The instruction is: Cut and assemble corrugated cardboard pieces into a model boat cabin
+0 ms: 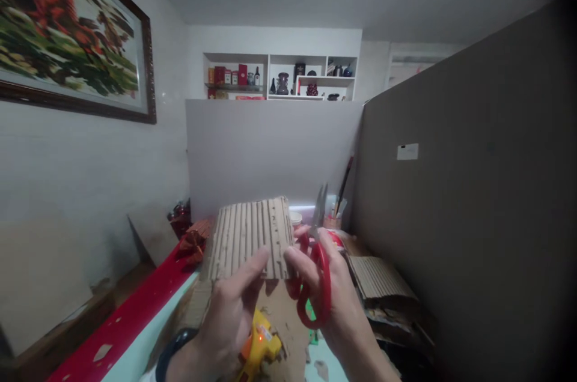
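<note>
Count, nearest first: one yellow-orange glue gun (pixel 259 347) lying on the work surface below the hands, a small red light showing on it; two hands; one pair of red-handled scissors (pixel 315 274); one ribbed cardboard piece (pixel 250 238).

The left hand (pixel 229 316) rises from bottom centre, a dark band at the wrist, thumb extended up onto the lower edge of the ribbed cardboard piece, which it grips. The right hand (pixel 336 304) comes in from lower right, fingers through the red loops, closed on the scissors; the blades point upward and stand together, just beside the cardboard's right edge. Fingertips of this hand also touch that edge.

The cardboard piece is held raised above the surface, centre of view. It is tan, roughly rectangular, its exposed corrugations running vertically, edges somewhat ragged.

Farther: one stack of corrugated sheets (pixel 381 280) at right, one framed picture (pixel 72 33) on the left wall, one shelf unit (pixel 279 77) at the back.
</note>
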Demonstrator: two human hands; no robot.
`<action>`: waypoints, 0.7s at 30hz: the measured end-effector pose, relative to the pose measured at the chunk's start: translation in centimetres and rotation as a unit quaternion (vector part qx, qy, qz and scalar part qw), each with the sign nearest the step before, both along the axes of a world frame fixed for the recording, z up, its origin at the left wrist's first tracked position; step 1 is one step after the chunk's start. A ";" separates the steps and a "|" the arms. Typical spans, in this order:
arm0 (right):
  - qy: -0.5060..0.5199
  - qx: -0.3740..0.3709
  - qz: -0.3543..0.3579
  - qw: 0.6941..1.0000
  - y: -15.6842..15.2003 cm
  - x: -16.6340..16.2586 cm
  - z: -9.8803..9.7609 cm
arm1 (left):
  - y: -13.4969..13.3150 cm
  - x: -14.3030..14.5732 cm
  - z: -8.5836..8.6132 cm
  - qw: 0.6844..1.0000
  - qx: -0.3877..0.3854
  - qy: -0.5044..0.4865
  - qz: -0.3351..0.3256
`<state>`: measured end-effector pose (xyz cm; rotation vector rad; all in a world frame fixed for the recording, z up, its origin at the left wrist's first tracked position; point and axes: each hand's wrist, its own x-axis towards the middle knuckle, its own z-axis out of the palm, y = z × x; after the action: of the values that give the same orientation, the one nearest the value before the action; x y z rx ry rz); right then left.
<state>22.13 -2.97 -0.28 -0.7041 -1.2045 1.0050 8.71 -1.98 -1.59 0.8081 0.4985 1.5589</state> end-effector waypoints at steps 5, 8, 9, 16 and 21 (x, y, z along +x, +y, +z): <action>-0.175 0.073 -0.097 0.977 -0.1 0.8 -0.5 | 0.6 -1.0 2.0 0.994 0.011 -0.048 0.098; -0.334 0.247 -0.153 0.897 0.3 0.5 -1.7 | 1.2 -2.0 2.3 0.988 0.023 -0.064 0.137; -0.360 0.290 -0.158 0.873 0.5 0.3 -2.2 | 1.3 -2.3 2.3 0.986 0.026 -0.067 0.149; -0.411 0.383 -0.207 0.801 1.4 -0.7 -4.4 | 1.5 -2.6 1.8 0.978 0.048 -0.069 0.192; -0.401 0.373 -0.206 0.811 1.0 -0.5 -4.2 | 1.5 -2.5 1.9 0.974 0.062 -0.062 0.208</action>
<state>21.59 -1.93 -4.44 -0.7067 -1.8995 -0.2324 6.18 -0.46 0.31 0.7233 0.5031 2.0314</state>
